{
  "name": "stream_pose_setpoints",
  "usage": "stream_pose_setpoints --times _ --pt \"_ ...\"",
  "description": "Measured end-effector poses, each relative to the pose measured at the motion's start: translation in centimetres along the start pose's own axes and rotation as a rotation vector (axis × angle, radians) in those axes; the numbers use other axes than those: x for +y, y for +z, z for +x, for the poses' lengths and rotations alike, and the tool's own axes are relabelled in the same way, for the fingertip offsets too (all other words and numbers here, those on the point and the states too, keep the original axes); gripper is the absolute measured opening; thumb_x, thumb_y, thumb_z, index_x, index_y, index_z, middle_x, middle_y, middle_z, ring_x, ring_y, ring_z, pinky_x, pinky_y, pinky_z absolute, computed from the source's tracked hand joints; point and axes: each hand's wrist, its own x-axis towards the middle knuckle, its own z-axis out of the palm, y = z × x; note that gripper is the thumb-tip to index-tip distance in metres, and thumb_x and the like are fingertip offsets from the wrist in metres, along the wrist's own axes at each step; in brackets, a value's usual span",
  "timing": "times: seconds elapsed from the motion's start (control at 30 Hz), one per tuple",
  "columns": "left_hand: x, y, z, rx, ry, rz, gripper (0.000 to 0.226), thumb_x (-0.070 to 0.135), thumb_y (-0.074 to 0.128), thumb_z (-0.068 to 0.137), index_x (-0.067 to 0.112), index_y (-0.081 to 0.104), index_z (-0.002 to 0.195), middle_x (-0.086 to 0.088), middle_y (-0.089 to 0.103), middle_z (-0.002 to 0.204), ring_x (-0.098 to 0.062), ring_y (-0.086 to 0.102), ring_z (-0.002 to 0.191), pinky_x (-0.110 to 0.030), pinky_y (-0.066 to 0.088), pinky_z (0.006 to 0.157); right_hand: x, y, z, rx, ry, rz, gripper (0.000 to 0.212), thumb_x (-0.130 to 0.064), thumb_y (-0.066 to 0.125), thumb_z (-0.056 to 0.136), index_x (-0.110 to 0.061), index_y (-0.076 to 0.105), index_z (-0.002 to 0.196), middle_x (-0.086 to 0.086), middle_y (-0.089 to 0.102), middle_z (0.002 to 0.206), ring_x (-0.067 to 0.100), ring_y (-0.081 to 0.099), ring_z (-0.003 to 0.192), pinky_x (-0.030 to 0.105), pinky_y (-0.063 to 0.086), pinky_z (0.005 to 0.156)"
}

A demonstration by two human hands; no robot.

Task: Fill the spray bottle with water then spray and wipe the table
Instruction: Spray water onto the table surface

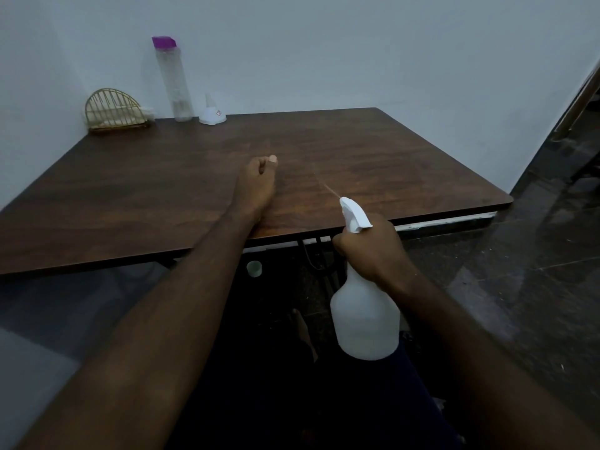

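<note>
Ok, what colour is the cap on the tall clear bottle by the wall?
Purple cap on the tall clear plastic bottle, seen in the head view.

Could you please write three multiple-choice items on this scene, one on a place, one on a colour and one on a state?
1. Where does the funnel stand?
A. At the table's far edge, beside the tall bottle
B. On the floor
C. In the left hand

2. What colour is the tall bottle's cap?
A. Green
B. Purple
C. Black

3. What is the right hand doing?
A. Resting flat on the table
B. Holding a cloth
C. Gripping the spray bottle

Answers:
1 A: the funnel stands on the table right of the tall bottle.
2 B: its cap is purple.
3 C: the right hand wraps the spray bottle below its nozzle.
</note>
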Motion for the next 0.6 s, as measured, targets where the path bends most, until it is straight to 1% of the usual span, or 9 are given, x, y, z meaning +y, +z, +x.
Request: stream_pose_setpoints --times 0.1,0.17,0.23,0.33,0.4,0.47,0.5,0.57,0.6 --pt "0.09 -0.04 0.01 -0.003 -0.010 0.007 0.034 0.043 0.044 0.100 0.017 0.064 0.110 0.001 0.065 0.096 -0.014 0.059 0.088 -0.031 0.048 0.083 0.06 -0.01 0.09 -0.038 0.009 0.031 0.018 -0.007 0.061 0.068 0.006 0.051 0.076 0.016 0.050 0.064 0.020 0.046 0.057 0.033 0.039 0.054" --pt "0.05 -0.06 0.08 -0.005 -0.018 0.009 0.035 0.044 0.043 0.099 0.018 0.064 0.111 0.001 0.065 0.097 -0.015 0.059 0.089 -0.033 0.048 0.084 0.02 0.17 -0.02 -0.062 0.001 0.026 0.016 -0.009 0.063 0.070 0.003 0.060 0.082 0.018 0.063 0.074 0.019 0.055 0.060 0.032 0.044 0.056" --pt "-0.02 -0.07 0.08 -0.006 -0.017 0.010 0.034 0.045 0.044 0.099 0.018 0.064 0.108 0.002 0.064 0.094 -0.016 0.060 0.089 -0.032 0.048 0.082 0.01 0.30 -0.18 -0.061 -0.017 -0.007 0.010 -0.007 0.062 0.073 -0.001 0.054 0.072 0.015 0.059 0.068 0.017 0.051 0.056 0.029 0.041 0.052" --pt "0.04 -0.07 -0.02 0.007 -0.007 0.001 0.031 0.043 0.045 0.099 0.019 0.064 0.106 0.003 0.065 0.095 -0.016 0.061 0.092 -0.029 0.046 0.081 0.02 0.35 -0.26 -0.023 -0.002 -0.020 0.026 -0.006 0.060 0.073 -0.012 0.039 0.059 0.000 0.043 0.054 0.014 0.038 0.050 0.028 0.032 0.048" --pt "0.17 -0.08 -0.14 0.006 -0.013 0.009 0.029 0.042 0.045 0.099 0.020 0.063 0.105 0.003 0.064 0.093 -0.013 0.059 0.089 -0.027 0.044 0.078 0.30 0.33 -0.16 -0.044 0.018 0.012 0.022 -0.006 0.059 0.070 -0.009 0.041 0.059 -0.001 0.044 0.053 0.015 0.041 0.051 0.031 0.035 0.050" --pt "0.23 -0.02 -0.25 0.005 -0.016 0.010 0.026 0.041 0.045 0.099 0.022 0.062 0.102 0.005 0.062 0.089 -0.012 0.057 0.085 -0.026 0.042 0.075 0.38 0.30 -0.10 -0.064 0.024 0.043 0.011 -0.010 0.059 0.066 -0.001 0.052 0.067 0.002 0.052 0.058 0.017 0.049 0.055 0.033 0.040 0.054" --pt "0.25 -0.03 -0.28 0.008 -0.013 0.007 0.024 0.041 0.046 0.099 0.023 0.062 0.101 0.005 0.061 0.089 -0.012 0.057 0.085 -0.026 0.041 0.074 0.40 0.39 -0.17 -0.068 0.023 0.046 0.014 -0.011 0.059 0.066 0.001 0.055 0.072 0.004 0.054 0.061 0.018 0.051 0.057 0.033 0.041 0.054" --pt "0.31 -0.05 -0.34 0.006 -0.002 0.008 0.022 0.040 0.046 0.099 0.023 0.061 0.101 0.005 0.062 0.091 -0.012 0.058 0.087 -0.025 0.041 0.075 0.53 0.62 -0.24 -0.042 -0.002 0.015 0.011 -0.008 0.058 0.070 -0.001 0.050 0.066 0.003 0.051 0.059 0.017 0.047 0.054 0.030 0.038 0.053" --pt "0.27 -0.07 -0.30 0.006 0.003 0.014 0.022 0.039 0.046 0.099 0.023 0.062 0.101 0.004 0.063 0.093 -0.012 0.058 0.088 -0.026 0.042 0.077 0.52 0.68 -0.33 -0.020 -0.008 -0.013 0.018 -0.006 0.058 0.072 -0.006 0.044 0.061 0.001 0.048 0.056 0.016 0.043 0.052 0.028 0.035 0.051"
